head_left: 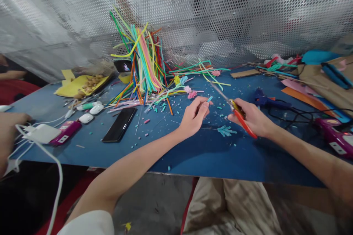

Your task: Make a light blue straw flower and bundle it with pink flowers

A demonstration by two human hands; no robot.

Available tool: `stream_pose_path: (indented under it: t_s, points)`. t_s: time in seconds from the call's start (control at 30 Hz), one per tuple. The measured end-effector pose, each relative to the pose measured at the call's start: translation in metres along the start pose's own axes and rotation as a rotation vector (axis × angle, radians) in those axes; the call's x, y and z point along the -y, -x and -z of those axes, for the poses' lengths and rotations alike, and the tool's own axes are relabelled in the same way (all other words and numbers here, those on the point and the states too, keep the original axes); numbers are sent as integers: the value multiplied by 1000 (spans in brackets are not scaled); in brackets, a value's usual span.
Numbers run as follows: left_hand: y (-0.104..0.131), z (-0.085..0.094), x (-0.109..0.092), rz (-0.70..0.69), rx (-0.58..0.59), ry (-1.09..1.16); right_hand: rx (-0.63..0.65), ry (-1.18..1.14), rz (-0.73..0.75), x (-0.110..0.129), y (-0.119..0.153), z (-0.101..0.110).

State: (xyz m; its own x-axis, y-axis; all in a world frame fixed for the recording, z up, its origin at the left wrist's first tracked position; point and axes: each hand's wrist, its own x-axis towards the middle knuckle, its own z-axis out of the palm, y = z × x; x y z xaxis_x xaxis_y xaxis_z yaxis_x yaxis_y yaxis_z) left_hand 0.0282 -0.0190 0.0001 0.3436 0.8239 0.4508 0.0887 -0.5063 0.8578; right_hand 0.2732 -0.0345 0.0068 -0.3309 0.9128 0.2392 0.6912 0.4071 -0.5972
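Observation:
Between the thumb and fingertips of my left hand (195,116) is a short blue piece of pipe cleaner (210,98), its tip poking out. My right hand (251,116) is wrapped around scissors (244,122) with red handles. Their metal blades point up and left, apart from the blue piece; how far they are parted I cannot tell. On the table below and between my hands lies a light blue branched piece (226,130) on a thin stem. Small blue and pink snippets are scattered around.
Behind stands a large bunch of colored pipe cleaners (145,62) against a perforated metal panel (220,14). A black phone (120,125) lies left, near a purple power strip (65,133). A blue glue gun (268,99) with cables lies right. Another person's hand (12,132) is far left.

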Motion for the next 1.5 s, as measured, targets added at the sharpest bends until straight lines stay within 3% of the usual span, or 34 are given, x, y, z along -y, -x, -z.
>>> stream_pose_path:
  t_s: [0.1, 0.23, 0.4, 0.53, 0.7, 0.87, 1.07, 1.33, 1.5]
  points:
    - [-2, 0, 0, -6, 56, -102, -84, -144, -36, -5, -1, -1]
    - [-3, -1, 2, -15, 155, -216, -123, -160, -27, -5, -1, 0]
    - [-5, 0, 5, -1, 122, -152, -137, 29, 33, 1, -1, 2]
    - [-8, 4, 6, -9, 94, -165, -162, 14, 45, 2, 0, 4]
    - [-9, 7, 13, -183, 127, -367, -212, 64, 111, -4, 2, 4]
    - [-10, 9, 19, -330, 42, -457, -205, 109, 151, -10, 0, 5]
    - [-14, 14, 17, -277, -12, -434, -199, 127, 120, -10, 1, 7]
    - [-12, 11, 10, -75, -64, -316, -203, 128, 105, -15, -1, 5]
    - [-11, 10, 8, -67, -65, -208, -188, 143, 87, -16, -1, 5]
